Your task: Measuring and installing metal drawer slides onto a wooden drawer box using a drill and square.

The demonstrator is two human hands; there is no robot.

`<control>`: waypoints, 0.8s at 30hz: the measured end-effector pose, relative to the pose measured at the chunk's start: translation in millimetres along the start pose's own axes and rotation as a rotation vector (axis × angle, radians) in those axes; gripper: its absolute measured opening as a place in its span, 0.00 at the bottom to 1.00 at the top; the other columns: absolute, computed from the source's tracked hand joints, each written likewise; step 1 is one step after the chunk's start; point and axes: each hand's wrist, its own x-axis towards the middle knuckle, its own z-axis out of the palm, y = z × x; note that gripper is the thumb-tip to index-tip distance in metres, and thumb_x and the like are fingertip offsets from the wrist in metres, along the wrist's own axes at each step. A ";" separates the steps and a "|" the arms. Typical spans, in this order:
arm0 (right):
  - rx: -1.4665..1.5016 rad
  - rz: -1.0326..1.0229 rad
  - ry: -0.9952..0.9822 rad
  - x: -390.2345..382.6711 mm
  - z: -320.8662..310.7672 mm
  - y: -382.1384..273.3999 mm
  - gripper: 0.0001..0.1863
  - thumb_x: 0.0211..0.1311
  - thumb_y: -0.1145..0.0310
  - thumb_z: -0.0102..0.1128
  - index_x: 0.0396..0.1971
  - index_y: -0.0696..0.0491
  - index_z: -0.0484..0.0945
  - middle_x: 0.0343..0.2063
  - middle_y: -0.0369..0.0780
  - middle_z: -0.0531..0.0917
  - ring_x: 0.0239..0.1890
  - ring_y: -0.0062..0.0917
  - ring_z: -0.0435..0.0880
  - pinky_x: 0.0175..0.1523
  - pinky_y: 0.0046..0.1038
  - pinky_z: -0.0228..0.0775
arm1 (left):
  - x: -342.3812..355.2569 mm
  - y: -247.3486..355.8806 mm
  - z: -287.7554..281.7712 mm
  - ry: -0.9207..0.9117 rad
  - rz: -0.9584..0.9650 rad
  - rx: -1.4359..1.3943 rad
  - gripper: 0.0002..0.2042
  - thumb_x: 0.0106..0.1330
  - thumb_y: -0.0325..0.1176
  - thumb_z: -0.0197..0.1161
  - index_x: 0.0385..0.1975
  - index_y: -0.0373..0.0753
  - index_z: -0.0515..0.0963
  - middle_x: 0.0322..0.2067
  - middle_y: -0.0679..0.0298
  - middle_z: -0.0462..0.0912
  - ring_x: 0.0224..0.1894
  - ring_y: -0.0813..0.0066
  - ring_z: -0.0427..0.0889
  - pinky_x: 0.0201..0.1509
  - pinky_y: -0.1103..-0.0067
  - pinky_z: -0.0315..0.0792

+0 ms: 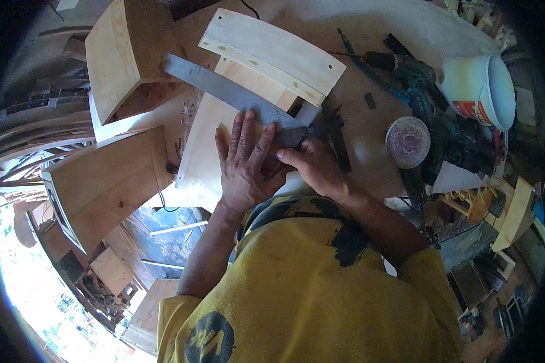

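Note:
A long grey metal straightedge blade, with a darker end near my right hand, lies slantwise across a pale wooden board. My left hand is flat, its fingers stretched out, with the fingertips on the blade's near edge and the palm over the board. At the blade's right end, my right hand is curled with thumb and fingers drawn together; what they hold is hidden. Just beyond the blade rests a pale wooden piece with small holes and filled spots, joined to another wooden part.
A wooden box and a wooden drawer-like piece stand to the left. On the right are a power drill with a long bit, a round disc, a white bucket and dark tools.

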 end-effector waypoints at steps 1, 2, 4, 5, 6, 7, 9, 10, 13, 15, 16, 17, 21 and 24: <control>-0.011 0.028 0.002 0.2 -0.6 -0.2 0.16 0.61 0.66 0.54 0.43 0.60 0.78 0.39 0.40 0.82 0.42 0.22 0.79 0.49 0.27 0.71 | -0.2 -0.4 0.1 -0.006 0.000 0.009 0.40 0.44 0.47 0.70 0.62 0.45 0.65 0.65 0.44 0.56 0.68 0.46 0.54 0.68 0.49 0.39; 0.022 0.008 0.009 0.7 -0.9 -0.1 0.16 0.61 0.66 0.54 0.43 0.60 0.78 0.39 0.41 0.82 0.42 0.22 0.79 0.50 0.28 0.71 | -0.4 -0.7 0.2 -0.001 -0.012 0.017 0.40 0.45 0.48 0.70 0.62 0.45 0.65 0.65 0.44 0.56 0.68 0.46 0.54 0.68 0.49 0.39; 0.053 -0.009 0.014 1.3 -1.8 2.7 0.16 0.61 0.66 0.54 0.43 0.60 0.78 0.39 0.41 0.83 0.42 0.22 0.79 0.50 0.28 0.71 | -0.6 -1.1 0.8 0.001 0.004 0.014 0.40 0.45 0.48 0.70 0.62 0.45 0.65 0.65 0.44 0.56 0.68 0.46 0.54 0.68 0.49 0.39; 0.020 -0.002 0.018 2.0 -1.9 5.2 0.16 0.61 0.65 0.54 0.43 0.61 0.78 0.39 0.41 0.82 0.43 0.23 0.80 0.50 0.28 0.70 | -0.6 -1.3 1.0 0.026 0.007 0.007 0.40 0.45 0.49 0.70 0.62 0.45 0.65 0.65 0.44 0.56 0.68 0.46 0.54 0.68 0.49 0.39; 0.008 -0.034 0.000 2.3 -2.6 8.4 0.16 0.61 0.65 0.54 0.43 0.61 0.78 0.39 0.41 0.82 0.43 0.23 0.80 0.51 0.28 0.70 | -0.6 -1.3 1.0 0.014 0.007 0.010 0.40 0.45 0.49 0.70 0.62 0.45 0.65 0.65 0.44 0.56 0.68 0.46 0.54 0.68 0.49 0.39; -0.013 0.009 0.020 3.0 -2.8 12.2 0.16 0.61 0.65 0.54 0.43 0.61 0.78 0.39 0.41 0.82 0.43 0.23 0.80 0.51 0.28 0.70 | -0.4 -1.1 1.0 0.011 0.009 0.019 0.40 0.45 0.49 0.70 0.62 0.45 0.65 0.65 0.44 0.56 0.68 0.46 0.54 0.68 0.49 0.39; 0.043 -0.047 0.017 4.4 -3.0 19.5 0.17 0.61 0.64 0.55 0.44 0.61 0.78 0.38 0.42 0.83 0.42 0.24 0.81 0.47 0.27 0.73 | 0.0 -0.3 0.4 0.010 0.010 0.025 0.41 0.45 0.50 0.70 0.62 0.44 0.65 0.65 0.44 0.56 0.68 0.47 0.54 0.68 0.48 0.39; 0.011 -0.015 0.015 5.3 -4.5 20.6 0.17 0.61 0.64 0.55 0.44 0.61 0.78 0.38 0.42 0.83 0.42 0.24 0.81 0.47 0.27 0.73 | 0.4 0.2 0.0 0.013 0.004 0.014 0.40 0.45 0.49 0.70 0.61 0.45 0.65 0.65 0.44 0.56 0.68 0.47 0.54 0.68 0.48 0.39; 0.069 0.043 0.056 -2.1 -9.5 4.2 0.16 0.61 0.62 0.57 0.40 0.61 0.78 0.35 0.42 0.83 0.38 0.24 0.83 0.40 0.27 0.75 | 0.9 1.4 -2.4 -0.002 -0.014 -0.002 0.39 0.45 0.46 0.70 0.61 0.46 0.66 0.65 0.46 0.56 0.68 0.47 0.54 0.67 0.48 0.40; -0.562 0.160 0.059 -14.4 -18.5 -28.5 0.14 0.61 0.62 0.60 0.34 0.60 0.78 0.30 0.41 0.83 0.34 0.22 0.82 0.34 0.26 0.74 | 1.1 1.2 -3.0 -0.007 -0.039 -0.003 0.38 0.45 0.44 0.69 0.61 0.47 0.66 0.66 0.46 0.56 0.68 0.47 0.54 0.67 0.48 0.40; -0.627 0.020 0.143 -30.0 -22.3 -51.8 0.13 0.61 0.63 0.61 0.29 0.60 0.76 0.27 0.40 0.82 0.31 0.21 0.82 0.33 0.25 0.73 | 1.7 0.7 -2.5 0.012 -0.025 -0.018 0.38 0.44 0.43 0.69 0.61 0.48 0.66 0.66 0.47 0.56 0.69 0.47 0.54 0.67 0.47 0.41; -0.565 -0.127 0.281 -49.8 -21.1 -76.1 0.12 0.62 0.64 0.60 0.29 0.60 0.76 0.27 0.39 0.82 0.30 0.20 0.81 0.34 0.24 0.73 | 1.1 0.0 -2.8 0.028 -0.027 -0.036 0.39 0.44 0.41 0.69 0.61 0.49 0.65 0.66 0.48 0.56 0.69 0.47 0.53 0.67 0.47 0.41; -0.762 -1.180 0.392 -129.0 8.6 -154.1 0.11 0.63 0.65 0.57 0.30 0.59 0.77 0.28 0.38 0.81 0.29 0.20 0.80 0.35 0.24 0.73 | -2.5 -0.8 -4.9 0.038 -0.028 -0.075 0.40 0.42 0.41 0.69 0.62 0.49 0.64 0.66 0.49 0.55 0.69 0.50 0.52 0.67 0.46 0.40; -0.837 -1.290 0.046 -148.4 36.7 -171.6 0.10 0.63 0.65 0.57 0.30 0.58 0.77 0.29 0.38 0.81 0.29 0.21 0.80 0.35 0.25 0.73 | -3.2 -1.6 -6.5 0.018 -0.025 -0.060 0.40 0.42 0.41 0.69 0.62 0.49 0.64 0.67 0.49 0.54 0.69 0.50 0.52 0.67 0.46 0.40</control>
